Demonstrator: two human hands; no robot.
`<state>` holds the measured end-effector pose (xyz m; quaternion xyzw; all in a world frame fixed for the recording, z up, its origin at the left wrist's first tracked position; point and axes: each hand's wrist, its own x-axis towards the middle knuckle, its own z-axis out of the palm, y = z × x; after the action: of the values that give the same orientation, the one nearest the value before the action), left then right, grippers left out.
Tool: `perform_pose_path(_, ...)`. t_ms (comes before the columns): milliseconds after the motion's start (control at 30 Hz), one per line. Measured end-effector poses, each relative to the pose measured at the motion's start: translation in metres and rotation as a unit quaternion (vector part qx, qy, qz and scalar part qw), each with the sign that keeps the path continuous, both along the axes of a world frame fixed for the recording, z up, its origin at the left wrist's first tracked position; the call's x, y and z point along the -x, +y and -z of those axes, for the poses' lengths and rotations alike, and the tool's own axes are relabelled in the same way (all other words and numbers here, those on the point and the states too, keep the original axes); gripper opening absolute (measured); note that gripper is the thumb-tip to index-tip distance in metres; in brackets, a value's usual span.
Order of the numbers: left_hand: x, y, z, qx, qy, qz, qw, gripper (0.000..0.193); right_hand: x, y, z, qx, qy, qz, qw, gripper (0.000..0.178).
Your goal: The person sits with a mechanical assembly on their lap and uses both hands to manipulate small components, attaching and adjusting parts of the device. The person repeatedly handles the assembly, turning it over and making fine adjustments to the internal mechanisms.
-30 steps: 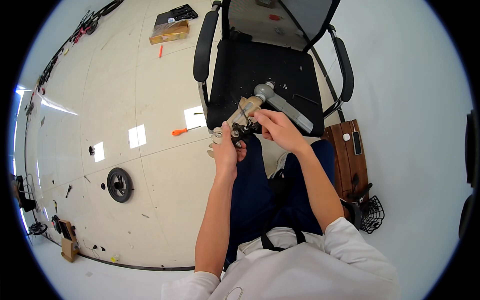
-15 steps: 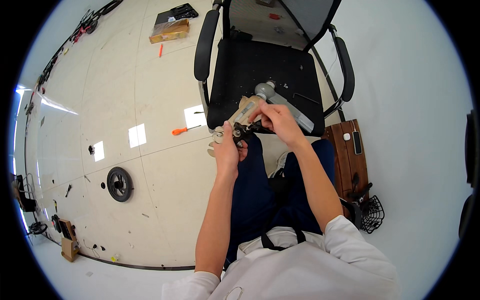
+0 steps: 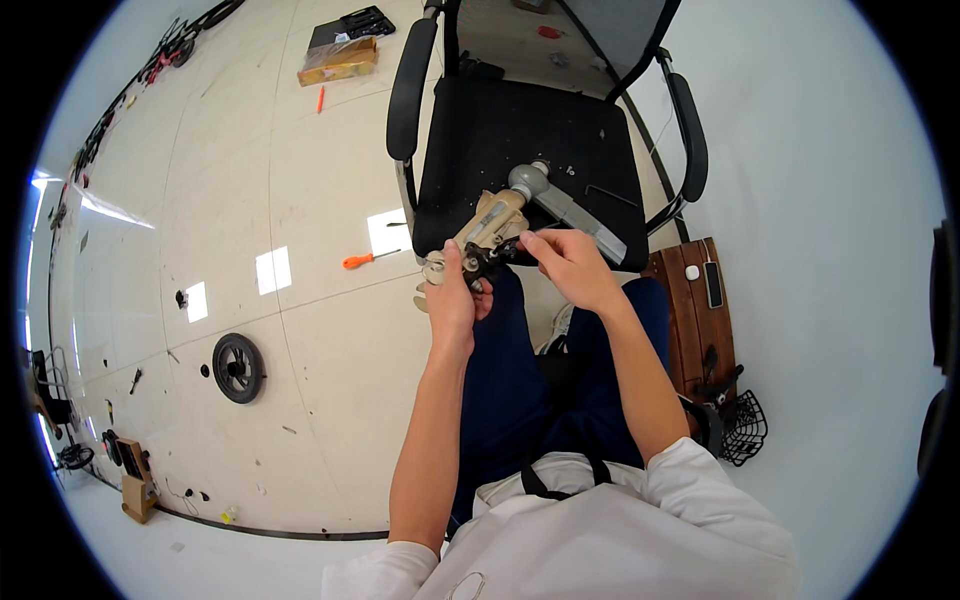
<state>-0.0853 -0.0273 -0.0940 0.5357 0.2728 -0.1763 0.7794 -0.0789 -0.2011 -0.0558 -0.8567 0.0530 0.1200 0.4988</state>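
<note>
**Gripping black metal mechanism (image 3: 480, 262) just above frame centre, near front edge of chair seat (image 3: 470, 130)**

Clasping the mechanism in the left hand (image 3: 455, 305), with thumb on its upper left and fingers curled underneath. Bringing the right hand (image 3: 575, 265) in from the right, with thumb and forefinger drawn together beside the mechanism's right end; cannot tell whether pinching a small piece or only touching. Noted directly above the mechanism, near frame centre: beige moulded part (image 3: 492, 218) with a long slot, tilted up and right. Can see a grey arm (image 3: 575, 222) with a rounded joint sloping down and right across the black seat, near an L-shaped hex key (image 3: 610, 196). Logged left of centre on the pale tiles: orange-handled screwdriver (image 3: 357, 262); lower left, black wheel (image 3: 237, 368). Logged upper left: cardboard box (image 3: 338, 65). Logged at right: smartphone (image 3: 713, 285) on brown wooden boards (image 3: 690, 330), above a black wire basket (image 3: 745, 430).
</note>
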Motion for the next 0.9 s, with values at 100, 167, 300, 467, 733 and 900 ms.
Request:
perform_pose_path(100,-0.001,0.000,0.002,0.003,-0.001,-0.001,1.000,0.049,-0.004,0.011,0.001,-0.078,-0.009,0.026,0.997,0.037)
perform_pose_path(167,0.000,0.000,0.002,0.004,-0.002,-0.002,1.000,0.049,-0.006,0.016,-0.002,-0.154,0.027,-0.025,0.987,0.037)
perform_pose_path(300,0.001,0.001,0.002,0.005,-0.004,-0.003,1.000,0.049,-0.007,0.020,-0.009,-0.253,0.096,-0.133,0.954,0.037)
perform_pose_path(467,0.000,0.000,0.002,0.015,0.002,-0.003,1.000,0.049,-0.011,0.017,0.004,-0.192,-0.012,0.038,0.981,0.035)
perform_pose_path(733,0.000,0.000,0.000,0.022,-0.005,-0.004,1.000,0.047,-0.007,0.026,0.009,-0.162,-0.043,0.069,0.983,0.038)
perform_pose_path(900,0.001,0.001,0.004,0.007,0.001,-0.004,1.000,0.048,-0.010,0.027,-0.006,-0.241,0.036,-0.015,0.970,0.040)
